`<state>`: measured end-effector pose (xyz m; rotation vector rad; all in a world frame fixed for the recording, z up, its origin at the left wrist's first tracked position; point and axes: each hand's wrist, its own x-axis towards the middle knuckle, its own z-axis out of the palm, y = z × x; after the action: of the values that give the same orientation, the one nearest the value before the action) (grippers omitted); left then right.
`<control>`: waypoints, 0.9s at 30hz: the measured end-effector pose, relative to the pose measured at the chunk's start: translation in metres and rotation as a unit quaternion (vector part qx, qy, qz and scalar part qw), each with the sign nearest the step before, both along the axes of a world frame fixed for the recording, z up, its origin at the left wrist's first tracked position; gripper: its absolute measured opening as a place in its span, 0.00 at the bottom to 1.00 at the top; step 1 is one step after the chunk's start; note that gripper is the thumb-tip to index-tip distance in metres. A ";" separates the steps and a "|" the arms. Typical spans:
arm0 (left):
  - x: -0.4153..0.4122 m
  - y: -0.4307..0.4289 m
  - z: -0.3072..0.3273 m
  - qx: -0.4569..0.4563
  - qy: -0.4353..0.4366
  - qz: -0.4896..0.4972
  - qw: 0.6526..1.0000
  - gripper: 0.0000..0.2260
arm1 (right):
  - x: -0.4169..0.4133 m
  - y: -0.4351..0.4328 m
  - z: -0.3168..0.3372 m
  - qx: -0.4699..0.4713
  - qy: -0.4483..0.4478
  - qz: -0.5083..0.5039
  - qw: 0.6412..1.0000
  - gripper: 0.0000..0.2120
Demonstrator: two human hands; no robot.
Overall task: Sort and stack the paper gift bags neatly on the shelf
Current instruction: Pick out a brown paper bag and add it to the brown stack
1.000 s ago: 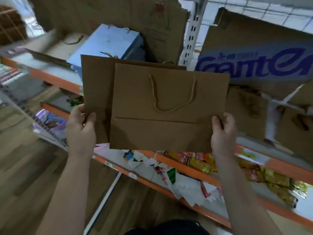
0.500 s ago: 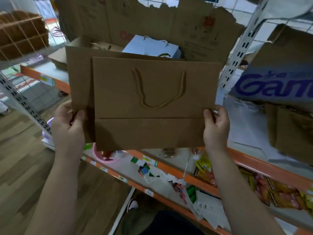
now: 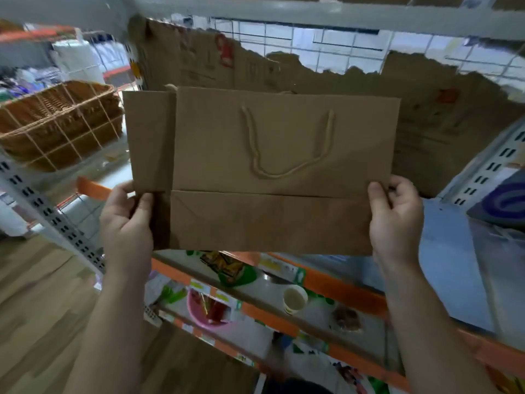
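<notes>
Two flat brown paper gift bags are held up in front of the shelf. The front bag has a twisted cord handle lying on its face and a folded bottom flap. A second brown bag sticks out behind it on the left. My left hand pinches the lower left edge of the bags, thumb on the front. My right hand grips the front bag's lower right edge. Both bags hide the shelf surface behind them.
Torn brown cardboard lines the wire-grid back of the shelf. A wicker basket sits behind mesh at the left. The shelf's orange front edge runs below the bags, with a paper cup and a pink bowl on lower shelves.
The view has swung left along the shelf and the bags have come closer. The blue bags and printed carton have left the view. Both hands keep the same hold.
</notes>
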<state>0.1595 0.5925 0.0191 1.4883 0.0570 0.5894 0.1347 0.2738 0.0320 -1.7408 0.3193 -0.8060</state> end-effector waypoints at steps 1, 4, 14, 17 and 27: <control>0.010 0.010 -0.001 -0.005 0.007 -0.007 1.000 0.14 | 0.005 0.006 0.001 -0.005 0.001 -0.006 1.000 0.04; 0.044 0.037 -0.005 -0.010 0.018 -0.033 0.999 0.12 | 0.019 0.028 0.005 -0.016 0.006 -0.034 0.999 0.08; 0.185 0.145 -0.010 0.032 0.051 -0.143 0.988 0.09 | 0.074 0.141 0.000 -0.020 0.032 -0.170 0.985 0.11; 0.222 0.173 -0.018 0.097 0.072 -0.156 0.980 0.09 | 0.084 0.176 -0.010 -0.023 0.065 -0.164 0.984 0.03; 0.296 0.194 -0.055 0.120 0.213 -0.221 0.944 0.12 | 0.086 0.242 -0.047 -0.007 0.128 -0.216 0.968 0.03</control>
<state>0.4553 0.7866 -0.0361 1.7757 -0.0158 -0.0981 0.2212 0.5154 -0.0151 -1.8166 0.8940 -0.8886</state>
